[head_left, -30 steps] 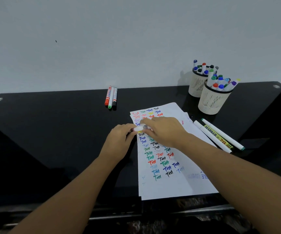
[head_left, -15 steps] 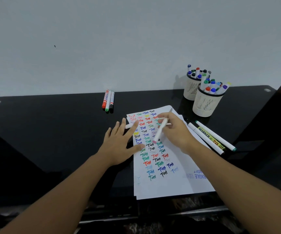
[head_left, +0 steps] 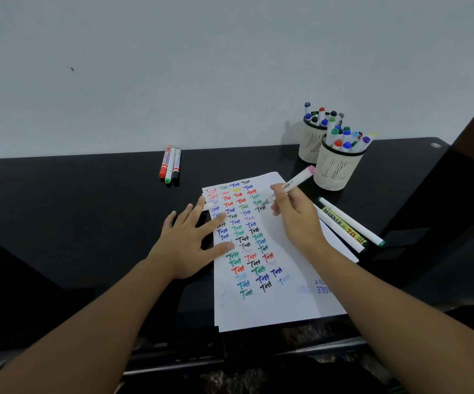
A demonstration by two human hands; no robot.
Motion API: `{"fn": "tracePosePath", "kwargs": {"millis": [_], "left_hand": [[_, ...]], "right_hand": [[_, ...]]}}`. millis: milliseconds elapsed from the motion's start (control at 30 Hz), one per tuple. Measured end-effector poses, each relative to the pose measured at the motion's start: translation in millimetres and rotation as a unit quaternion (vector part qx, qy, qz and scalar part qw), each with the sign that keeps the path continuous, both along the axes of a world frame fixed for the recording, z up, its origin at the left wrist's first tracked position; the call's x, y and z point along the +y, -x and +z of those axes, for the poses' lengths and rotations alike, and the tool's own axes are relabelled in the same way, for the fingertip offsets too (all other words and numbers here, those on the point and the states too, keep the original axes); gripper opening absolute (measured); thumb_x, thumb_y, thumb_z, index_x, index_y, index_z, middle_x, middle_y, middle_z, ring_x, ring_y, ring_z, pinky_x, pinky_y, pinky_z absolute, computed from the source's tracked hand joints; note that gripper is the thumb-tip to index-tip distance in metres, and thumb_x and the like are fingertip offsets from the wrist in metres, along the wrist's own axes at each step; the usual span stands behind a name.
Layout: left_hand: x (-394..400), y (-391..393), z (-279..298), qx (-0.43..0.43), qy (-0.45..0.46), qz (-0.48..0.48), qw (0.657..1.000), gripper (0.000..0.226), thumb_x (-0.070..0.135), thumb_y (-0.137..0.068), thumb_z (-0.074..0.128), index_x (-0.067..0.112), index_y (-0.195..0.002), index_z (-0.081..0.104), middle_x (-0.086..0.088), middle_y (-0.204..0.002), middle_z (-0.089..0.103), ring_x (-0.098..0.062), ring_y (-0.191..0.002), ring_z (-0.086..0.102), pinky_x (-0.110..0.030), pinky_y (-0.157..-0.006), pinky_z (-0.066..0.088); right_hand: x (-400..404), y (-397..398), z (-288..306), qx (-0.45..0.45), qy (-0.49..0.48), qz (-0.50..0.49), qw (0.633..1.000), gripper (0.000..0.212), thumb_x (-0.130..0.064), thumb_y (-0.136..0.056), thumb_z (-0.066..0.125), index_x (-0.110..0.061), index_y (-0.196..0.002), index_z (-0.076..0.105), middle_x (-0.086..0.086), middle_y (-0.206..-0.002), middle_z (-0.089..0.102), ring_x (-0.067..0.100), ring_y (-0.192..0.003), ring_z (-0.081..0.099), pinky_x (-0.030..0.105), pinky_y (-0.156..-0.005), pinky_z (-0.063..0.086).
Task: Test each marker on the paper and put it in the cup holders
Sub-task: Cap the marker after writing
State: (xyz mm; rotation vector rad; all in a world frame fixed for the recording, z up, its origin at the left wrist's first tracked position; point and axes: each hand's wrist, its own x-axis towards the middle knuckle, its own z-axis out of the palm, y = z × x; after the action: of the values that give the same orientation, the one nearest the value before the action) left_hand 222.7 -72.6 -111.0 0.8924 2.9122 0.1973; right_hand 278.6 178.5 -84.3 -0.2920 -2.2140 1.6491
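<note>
Head view: right hand (head_left: 297, 220) fingers pinch the pink marker (head_left: 290, 187), tip on paper (head_left: 284, 294); left hand (head_left: 186, 241) splayed flat should steady it

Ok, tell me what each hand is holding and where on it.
The right hand pinches a pink-ended marker around its lower barrel, near the tip. The left hand holds nothing; it lies flat on the paper.

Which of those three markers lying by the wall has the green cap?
The middle marker; the left marker is orange-red, the right marker black-capped.
</note>
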Motion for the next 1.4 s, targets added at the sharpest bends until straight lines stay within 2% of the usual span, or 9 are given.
{"fn": "tracePosePath", "kwargs": {"millis": [100, 200, 433, 633, 833, 1000, 1167, 1300, 1400], "left_hand": [[0.2, -0.2, -0.7, 0.002, 0.001, 0.001, 1.000, 0.078, 0.095, -0.080, 0.011, 0.063, -0.150, -0.002, 0.007, -0.166, -0.024, -0.020, -0.155, -0.013, -0.053, -0.124, -0.007], [0.3, -0.3, -0.5, 0.002, -0.006, 0.002, 1.000, 0.078, 0.095, -0.081, 0.014, 0.063, -0.151, 0.001, 0.007, -0.166, -0.022, -0.020, -0.155, -0.011, -0.052, -0.124, -0.007], [0.2, 0.2, -0.1, -0.003, -0.007, 0.006, 1.000, 0.083, 0.099, -0.076, 0.013, 0.063, -0.150, 0.002, 0.007, -0.166, -0.022, -0.020, -0.155, -0.012, -0.053, -0.124, -0.006], [0.7, -1.6, -0.2, 0.003, -0.005, 0.007, 1.000, 0.085, 0.099, -0.075, 0.012, 0.063, -0.151, 0.002, 0.007, -0.165, -0.024, -0.019, -0.155, -0.012, -0.052, -0.124, -0.005], [1.4, -1.3, 0.7, 0.002, -0.007, 0.006, 1.000, 0.085, 0.100, -0.073, 0.010, 0.063, -0.150, 0.002, 0.007, -0.166, -0.023, -0.020, -0.155, -0.011, -0.053, -0.124, -0.005], [0.9, -1.8, -0.9, 0.005, -0.008, 0.007, 1.000, 0.084, 0.100, -0.074, 0.011, 0.065, -0.150, 0.000, 0.007, -0.166, -0.022, -0.019, -0.155, -0.011, -0.051, -0.124, -0.006], [0.8, -1.4, 0.2, 0.003, -0.004, 0.007, 1.000, 0.083, 0.099, -0.075, 0.013, 0.065, -0.149, 0.000, 0.007, -0.166, -0.022, -0.020, -0.155, -0.012, -0.051, -0.124, -0.006], [0.7, -1.2, 0.0, 0.003, -0.006, 0.008, 1.000, 0.083, 0.099, -0.075, 0.014, 0.065, -0.149, 0.001, 0.007, -0.166, -0.022, -0.019, -0.155, -0.011, -0.052, -0.124, -0.005], [1.0, -0.5, -0.3, 0.000, -0.003, 0.008, 1.000, 0.083, 0.099, -0.075, 0.015, 0.065, -0.149, 0.000, 0.007, -0.166, -0.023, -0.019, -0.155, -0.012, -0.052, -0.124, -0.005]], "right_hand": [[9.2, 0.8, -5.5, -0.030, -0.017, -0.017, 0.999, 0.020, -0.035, -0.104, 0.059, -0.022, -0.115, 0.070, -0.008, -0.096, 0.075, 0.005, -0.089, 0.071, 0.028, -0.088, 0.059], [13.7, -1.6, -7.3, -0.050, -0.029, -0.010, 0.998, 0.015, -0.032, -0.097, 0.071, -0.024, -0.110, 0.071, -0.008, -0.094, 0.076, 0.009, -0.091, 0.072, 0.030, -0.085, 0.061], [6.8, -5.8, -4.6, -0.075, -0.036, 0.012, 0.996, 0.014, -0.037, -0.105, 0.056, -0.028, -0.101, 0.066, -0.005, -0.092, 0.070, 0.010, -0.092, 0.066, 0.026, -0.084, 0.050], [9.0, -1.6, -11.2, -0.096, -0.070, 0.026, 0.993, 0.014, -0.038, -0.106, 0.054, -0.032, -0.098, 0.064, -0.006, -0.095, 0.071, 0.014, -0.098, 0.066, 0.041, -0.097, 0.053], [8.8, -1.3, -11.4, -0.108, -0.082, 0.028, 0.990, 0.023, -0.039, -0.107, 0.053, -0.021, -0.109, 0.068, -0.004, -0.099, 0.071, 0.014, -0.098, 0.066, 0.041, -0.096, 0.053], [10.5, -0.9, -15.0, -0.117, -0.095, 0.030, 0.988, 0.025, -0.041, -0.106, 0.053, -0.021, -0.109, 0.068, -0.004, -0.102, 0.072, 0.014, -0.100, 0.065, 0.040, -0.096, 0.052], [11.7, -0.3, -15.7, -0.106, -0.106, 0.007, 0.989, 0.026, -0.040, -0.106, 0.053, -0.019, -0.109, 0.067, -0.006, -0.096, 0.069, 0.012, -0.091, 0.063, 0.037, -0.086, 0.052], [11.5, 0.2, -15.7, -0.121, -0.107, 0.016, 0.987, 0.028, -0.043, -0.105, 0.053, -0.020, -0.108, 0.067, -0.004, -0.102, 0.071, 0.014, -0.096, 0.064, 0.039, -0.091, 0.053], [11.4, -2.1, -14.6, -0.116, -0.107, 0.019, 0.987, 0.026, -0.039, -0.106, 0.053, -0.018, -0.110, 0.067, -0.004, -0.100, 0.069, 0.012, -0.094, 0.064, 0.035, -0.085, 0.052]]}}
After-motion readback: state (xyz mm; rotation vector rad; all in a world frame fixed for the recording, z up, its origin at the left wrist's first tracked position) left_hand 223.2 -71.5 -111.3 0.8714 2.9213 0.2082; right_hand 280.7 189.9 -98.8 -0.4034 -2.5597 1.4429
